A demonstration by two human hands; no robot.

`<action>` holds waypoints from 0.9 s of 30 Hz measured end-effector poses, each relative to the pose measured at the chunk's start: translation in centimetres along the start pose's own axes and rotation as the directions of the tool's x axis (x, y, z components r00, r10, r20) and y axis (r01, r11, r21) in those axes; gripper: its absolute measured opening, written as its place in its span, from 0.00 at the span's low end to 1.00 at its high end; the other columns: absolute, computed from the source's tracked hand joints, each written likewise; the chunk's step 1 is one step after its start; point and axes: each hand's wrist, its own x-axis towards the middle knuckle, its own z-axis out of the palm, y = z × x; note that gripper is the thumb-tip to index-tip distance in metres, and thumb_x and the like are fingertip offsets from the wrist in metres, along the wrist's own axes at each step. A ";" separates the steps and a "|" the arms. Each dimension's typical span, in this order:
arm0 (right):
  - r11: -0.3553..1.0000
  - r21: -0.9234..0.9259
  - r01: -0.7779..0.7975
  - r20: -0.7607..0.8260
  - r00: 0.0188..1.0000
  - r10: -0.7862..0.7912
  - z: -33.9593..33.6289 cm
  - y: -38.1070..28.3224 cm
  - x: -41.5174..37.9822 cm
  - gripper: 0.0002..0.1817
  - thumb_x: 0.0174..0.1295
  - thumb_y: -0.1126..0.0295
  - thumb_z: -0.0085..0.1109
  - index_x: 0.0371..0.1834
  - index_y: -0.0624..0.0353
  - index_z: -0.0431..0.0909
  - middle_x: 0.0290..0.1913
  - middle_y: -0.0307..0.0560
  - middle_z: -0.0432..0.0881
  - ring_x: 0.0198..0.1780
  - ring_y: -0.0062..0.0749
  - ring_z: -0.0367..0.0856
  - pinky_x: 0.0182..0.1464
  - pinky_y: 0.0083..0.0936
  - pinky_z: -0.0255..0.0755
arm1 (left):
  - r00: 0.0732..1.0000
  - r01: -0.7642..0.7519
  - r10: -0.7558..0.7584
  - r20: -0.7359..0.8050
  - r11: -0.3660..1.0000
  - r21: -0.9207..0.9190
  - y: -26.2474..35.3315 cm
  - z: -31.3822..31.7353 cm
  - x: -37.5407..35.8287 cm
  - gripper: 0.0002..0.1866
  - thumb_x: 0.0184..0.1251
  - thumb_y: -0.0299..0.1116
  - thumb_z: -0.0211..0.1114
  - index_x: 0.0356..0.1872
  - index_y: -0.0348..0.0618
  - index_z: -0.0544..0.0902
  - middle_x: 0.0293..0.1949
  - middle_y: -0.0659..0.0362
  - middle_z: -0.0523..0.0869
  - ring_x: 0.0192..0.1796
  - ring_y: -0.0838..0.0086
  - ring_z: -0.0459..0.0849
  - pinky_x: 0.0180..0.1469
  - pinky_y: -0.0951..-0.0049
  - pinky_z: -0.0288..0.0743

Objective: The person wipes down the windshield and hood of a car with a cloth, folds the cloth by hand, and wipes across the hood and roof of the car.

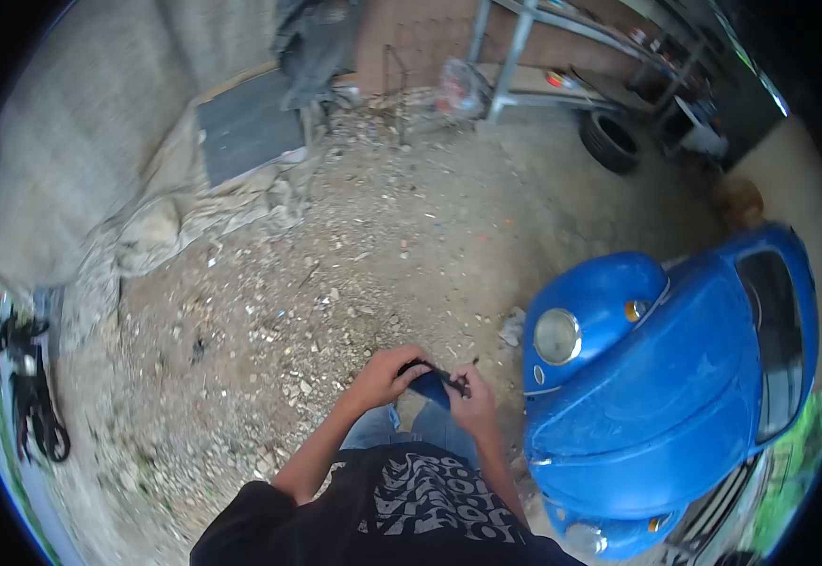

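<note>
In front of my waist, both hands hold a dark thing point(432, 387) with a narrow black upper edge and a dark blue part below it. Its exact kind is not clear. My left hand point(390, 374) curls over its left end, thumb bent towards the black edge. My right hand point(473, 401) closes round its right end, where a short black piece shows between the fingers. Beneath the hands, the gap between my jeans-clad legs shows the ground.
A blue car point(652, 396) stands close on my right. Gravelly ground point(241, 330) stretches ahead and left. Farther off are a tyre point(609, 141), a metal rack point(515, 57), a dark flat panel point(251, 125) and a grey sheet point(81, 170). A motorcycle point(38, 406) stands at far left.
</note>
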 end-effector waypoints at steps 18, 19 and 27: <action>0.912 -0.260 0.318 -0.514 0.754 -0.409 -19.5 8.9 37.9 0.13 0.48 0.88 0.64 0.35 0.58 0.85 0.37 0.42 0.82 0.35 0.38 0.86 0.34 0.31 0.79 | 0.952 0.300 -0.259 0.164 0.896 -0.326 -1.6 5.0 46.0 0.13 0.77 0.38 0.67 0.44 0.36 0.83 0.38 0.55 0.85 0.40 0.71 0.85 0.42 0.71 0.77; 0.891 -0.294 0.346 -0.506 0.734 -0.452 -21.2 9.4 39.5 0.13 0.47 0.88 0.65 0.34 0.59 0.85 0.37 0.42 0.82 0.35 0.38 0.86 0.34 0.31 0.79 | 0.880 0.464 -0.324 0.349 0.749 -0.474 -0.9 5.5 49.0 0.14 0.80 0.40 0.65 0.45 0.37 0.83 0.38 0.56 0.86 0.39 0.72 0.85 0.42 0.72 0.78; 0.777 -0.546 0.313 -0.550 0.567 -0.614 -32.6 14.4 49.3 0.13 0.41 0.85 0.69 0.31 0.58 0.81 0.37 0.44 0.83 0.33 0.39 0.85 0.32 0.32 0.80 | 0.881 0.430 -0.126 0.456 0.616 -0.660 3.6 13.9 68.0 0.10 0.76 0.26 0.67 0.54 0.38 0.83 0.51 0.58 0.89 0.55 0.75 0.86 0.58 0.70 0.80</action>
